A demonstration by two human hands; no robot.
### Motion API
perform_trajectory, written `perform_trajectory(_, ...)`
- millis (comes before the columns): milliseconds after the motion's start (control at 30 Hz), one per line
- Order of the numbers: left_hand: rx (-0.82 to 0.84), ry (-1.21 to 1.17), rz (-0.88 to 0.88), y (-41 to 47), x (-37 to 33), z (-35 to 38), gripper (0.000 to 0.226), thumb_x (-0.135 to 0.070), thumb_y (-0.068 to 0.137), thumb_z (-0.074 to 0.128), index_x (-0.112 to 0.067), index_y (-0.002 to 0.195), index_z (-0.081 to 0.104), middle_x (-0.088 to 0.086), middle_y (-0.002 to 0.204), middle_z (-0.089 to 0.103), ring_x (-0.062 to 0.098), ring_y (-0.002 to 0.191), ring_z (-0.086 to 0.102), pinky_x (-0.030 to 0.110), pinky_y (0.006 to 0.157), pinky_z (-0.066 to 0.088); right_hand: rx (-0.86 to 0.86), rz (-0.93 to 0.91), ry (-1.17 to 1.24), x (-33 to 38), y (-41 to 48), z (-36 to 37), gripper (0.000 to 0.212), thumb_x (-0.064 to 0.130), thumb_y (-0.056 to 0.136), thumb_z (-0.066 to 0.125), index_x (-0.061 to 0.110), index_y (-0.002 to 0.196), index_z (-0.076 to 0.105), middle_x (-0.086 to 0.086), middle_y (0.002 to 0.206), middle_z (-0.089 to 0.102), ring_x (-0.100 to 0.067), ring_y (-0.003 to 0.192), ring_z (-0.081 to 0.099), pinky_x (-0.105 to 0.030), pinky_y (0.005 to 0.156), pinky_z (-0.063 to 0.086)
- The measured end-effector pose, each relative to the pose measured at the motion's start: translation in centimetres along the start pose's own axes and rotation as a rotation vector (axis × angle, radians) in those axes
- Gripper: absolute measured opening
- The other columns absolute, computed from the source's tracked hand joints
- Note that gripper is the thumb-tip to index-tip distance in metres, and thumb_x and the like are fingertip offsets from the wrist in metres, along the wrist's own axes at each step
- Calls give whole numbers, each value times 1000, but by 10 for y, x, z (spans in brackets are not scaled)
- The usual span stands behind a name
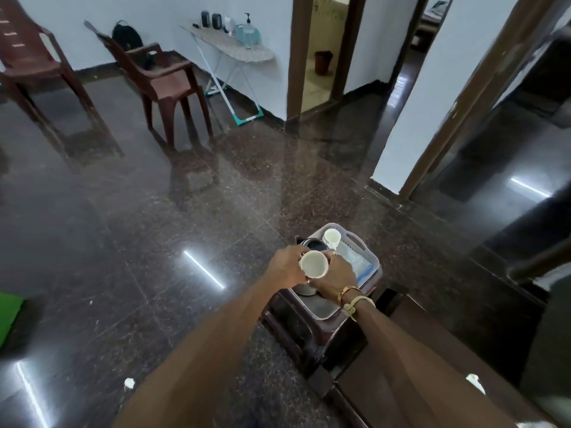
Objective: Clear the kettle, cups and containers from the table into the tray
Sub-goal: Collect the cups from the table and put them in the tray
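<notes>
Cup (314,264), mouth up toward camera

A tall steel kettle (304,288) and a white cup (332,237) block the grey plastic tray's (375,263) left and far side. We see its near floor bare.

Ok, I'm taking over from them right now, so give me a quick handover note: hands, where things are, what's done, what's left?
Hands: the left hand and the right hand both grip a white cup, held just above the kettle.
Things: the kettle, a second cup and a clear pouch are in the tray, which sits on a brown stool.
Done: those three are in.
Left: set the held cup into the tray; nothing else to clear is in view.
</notes>
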State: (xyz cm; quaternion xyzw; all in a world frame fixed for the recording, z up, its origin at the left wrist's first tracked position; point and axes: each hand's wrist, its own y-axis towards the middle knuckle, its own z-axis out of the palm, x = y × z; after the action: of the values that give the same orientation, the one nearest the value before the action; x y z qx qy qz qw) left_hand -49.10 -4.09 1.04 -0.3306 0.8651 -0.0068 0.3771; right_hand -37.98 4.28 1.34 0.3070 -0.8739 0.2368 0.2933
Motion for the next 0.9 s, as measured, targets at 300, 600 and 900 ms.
perform_trajectory(300,68,-21,189,83,-46,11,58,-15,65,85,-22,120,67,1,114,73,23,105,65,33,89,51,-209,52,77,-23,46,-48,43,26,70,82,19,109,66,5,95,70,-15,88,66,-24,74,46)
perform_trajectory(600,156,27,186,146,-58,55,55,-11,71,82,-16,124,66,4,118,71,23,110,63,32,93,48,-167,115,72,-77,95,-59,56,14,66,83,16,120,66,-3,110,69,-18,100,62,-25,83,44)
perform_trajectory(900,271,-154,60,236,-48,43,58,-10,49,64,-18,106,74,0,95,76,19,87,69,31,75,54,-133,112,42,-81,184,-54,60,12,66,81,17,122,63,-7,114,68,-28,106,61,-39,92,51)
